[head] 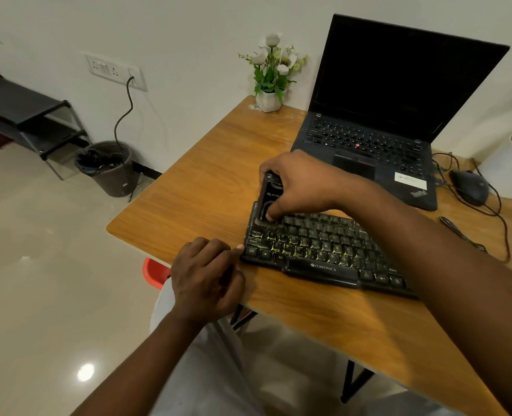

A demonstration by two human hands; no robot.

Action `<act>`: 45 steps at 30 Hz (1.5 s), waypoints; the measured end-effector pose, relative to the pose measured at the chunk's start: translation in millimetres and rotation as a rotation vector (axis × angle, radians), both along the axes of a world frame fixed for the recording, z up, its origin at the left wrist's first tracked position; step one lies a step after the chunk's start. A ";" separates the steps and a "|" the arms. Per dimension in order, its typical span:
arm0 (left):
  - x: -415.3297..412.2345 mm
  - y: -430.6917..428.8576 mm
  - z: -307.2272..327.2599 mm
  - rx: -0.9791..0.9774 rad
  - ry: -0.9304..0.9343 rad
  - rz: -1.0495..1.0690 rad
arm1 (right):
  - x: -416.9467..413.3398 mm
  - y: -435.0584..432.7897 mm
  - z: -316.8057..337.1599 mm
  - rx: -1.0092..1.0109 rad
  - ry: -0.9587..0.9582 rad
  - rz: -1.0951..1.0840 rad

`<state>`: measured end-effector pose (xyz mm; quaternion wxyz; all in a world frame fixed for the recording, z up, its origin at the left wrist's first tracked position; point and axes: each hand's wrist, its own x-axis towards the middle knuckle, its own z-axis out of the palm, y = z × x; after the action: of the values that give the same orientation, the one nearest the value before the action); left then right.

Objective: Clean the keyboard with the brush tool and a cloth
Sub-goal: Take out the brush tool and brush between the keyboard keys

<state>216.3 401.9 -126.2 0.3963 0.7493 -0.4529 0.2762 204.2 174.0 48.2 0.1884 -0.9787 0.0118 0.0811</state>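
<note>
Left hand (206, 277), near-left: grip curled into a loose fist, one fingertip touching the near-left corner of the keyboard (317, 250). Keyboard lies at an angle on the worktop (203, 190), close to its near edge. Right hand (302, 181): grip clamped round the brush tool (268, 196), which stands upright with its bristles on the keyboard's far-left keys. Beyond: open laptop (392, 100), screen dark; mouse (470, 187) to its right; potted flowers (268, 100) at far left.

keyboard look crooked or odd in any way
Yes. The keyboard lies skewed on the table, not square with the laptop, its near-left corner close to the table's edge. Yellowish streaks show between its keys; grime or backlight, I cannot tell.
</note>
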 end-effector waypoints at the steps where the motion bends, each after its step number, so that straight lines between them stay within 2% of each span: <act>1: -0.3 0.0 -0.3 0.002 0.003 0.000 | 2.7 4.6 -3.0 0.030 -0.026 -0.004; 4: -0.5 0.3 -0.4 0.006 0.003 -0.008 | 12.0 16.9 -10.0 0.059 -0.089 0.010; 12: -2.3 3.9 1.2 -0.001 0.048 -0.063 | 29.4 23.1 -0.5 0.023 -0.077 0.141; 19: -20.7 13.6 -3.5 0.016 0.061 -0.081 | 41.8 29.3 3.8 -0.110 0.062 0.362; 23: -20.8 12.0 -9.1 0.011 0.049 -0.040 | 47.7 37.2 -1.2 -0.018 0.173 0.425; 27: -19.4 8.9 -16.1 -0.007 0.027 -0.019 | 52.6 35.7 -5.1 0.107 0.266 0.395; 33: -19.1 8.3 -19.1 -0.011 0.041 -0.001 | 58.9 29.7 1.5 -0.159 0.115 0.394; 36: -19.5 8.1 -18.4 -0.025 0.046 -0.011 | 59.0 29.3 2.2 -0.218 0.061 0.390; 40: -18.6 7.2 -17.9 -0.032 0.036 -0.013 | 55.1 32.8 2.0 -0.127 0.137 0.406; 43: -18.4 6.1 -18.8 -0.039 0.035 -0.010 | 50.8 38.8 0.8 0.035 0.253 0.414; 45: -18.3 5.4 -19.2 -0.041 0.037 -0.010 | 50.7 43.1 -1.3 0.048 0.264 0.434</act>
<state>198.0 407.3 -145.4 0.4213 0.7437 -0.4436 0.2694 254.9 217.1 46.9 0.1866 -0.9345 -0.1758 0.2471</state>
